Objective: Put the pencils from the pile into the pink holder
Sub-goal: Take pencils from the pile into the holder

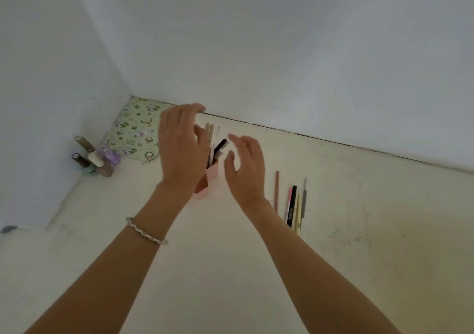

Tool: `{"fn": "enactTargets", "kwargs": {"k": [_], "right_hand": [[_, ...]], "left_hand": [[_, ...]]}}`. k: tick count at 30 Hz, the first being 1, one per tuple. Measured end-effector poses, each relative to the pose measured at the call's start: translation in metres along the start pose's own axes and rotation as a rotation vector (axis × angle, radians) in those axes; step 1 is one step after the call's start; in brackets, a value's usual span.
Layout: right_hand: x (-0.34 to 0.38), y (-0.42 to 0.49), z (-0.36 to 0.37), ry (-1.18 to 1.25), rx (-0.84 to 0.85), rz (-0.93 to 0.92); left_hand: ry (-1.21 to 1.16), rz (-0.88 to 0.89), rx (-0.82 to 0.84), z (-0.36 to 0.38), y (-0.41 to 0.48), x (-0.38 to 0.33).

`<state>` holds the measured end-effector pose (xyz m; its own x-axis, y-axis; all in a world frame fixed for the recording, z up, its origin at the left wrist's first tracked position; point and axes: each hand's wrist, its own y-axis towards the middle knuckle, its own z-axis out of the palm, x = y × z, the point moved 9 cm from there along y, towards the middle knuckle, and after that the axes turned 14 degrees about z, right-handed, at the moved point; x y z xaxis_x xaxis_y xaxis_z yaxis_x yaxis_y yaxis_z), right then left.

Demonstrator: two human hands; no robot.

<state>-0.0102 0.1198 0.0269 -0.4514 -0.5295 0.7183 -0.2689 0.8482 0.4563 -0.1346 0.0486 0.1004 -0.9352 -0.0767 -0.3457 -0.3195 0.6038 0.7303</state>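
Observation:
The pink holder (pixel 211 176) stands on the pale table, partly hidden behind my left hand (pixel 183 149). Several pencils and pens (pixel 218 149) stick up out of it, cream and black ones among them. My left hand hovers over the holder's left side with fingers spread and nothing in it. My right hand (pixel 246 168) is just right of the holder, fingers apart, also holding nothing. The pile of pencils (pixel 292 205) lies flat on the table to the right of my right wrist: a brown one, a pink one, a black one, a yellow one and a grey one.
A green patterned mat (pixel 133 131) lies in the far left corner against the wall. A cluster of small bottles (pixel 97 159) stands near the left wall. White walls close the table on the left and at the back.

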Motion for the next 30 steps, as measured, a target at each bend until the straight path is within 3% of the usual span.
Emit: {"fn": "enactTargets", "kwargs": {"k": [3, 7, 9, 14, 18, 24, 30], "right_hand": [[-0.035, 0.01, -0.039, 0.084, -0.128, 0.205], [-0.088, 0.015, -0.09, 0.11, -0.199, 0.419], [-0.113, 0.013, -0.112, 0.117, -0.205, 0.503], [-0.166, -0.002, -0.153, 0.075, -0.181, 0.663], [-0.198, -0.013, -0.16, -0.013, -0.119, 0.781], [-0.237, -0.026, -0.109, -0.316, 0.282, 1.001], [-0.242, -0.019, -0.084, -0.5, 0.411, 0.947]], "left_hand": [[-0.146, -0.036, 0.131, 0.041, -0.02, -0.036], [-0.208, -0.266, 0.64, 0.136, -0.081, -0.072], [-0.176, -0.322, 0.816, 0.168, -0.11, -0.083], [0.012, -0.261, 1.007, 0.21, -0.145, -0.099], [-0.119, -0.398, 0.969, 0.22, -0.136, -0.087], [-0.488, -0.575, 0.61, 0.193, -0.081, -0.076], [-0.564, -0.487, 0.391, 0.144, -0.038, -0.076]]}}
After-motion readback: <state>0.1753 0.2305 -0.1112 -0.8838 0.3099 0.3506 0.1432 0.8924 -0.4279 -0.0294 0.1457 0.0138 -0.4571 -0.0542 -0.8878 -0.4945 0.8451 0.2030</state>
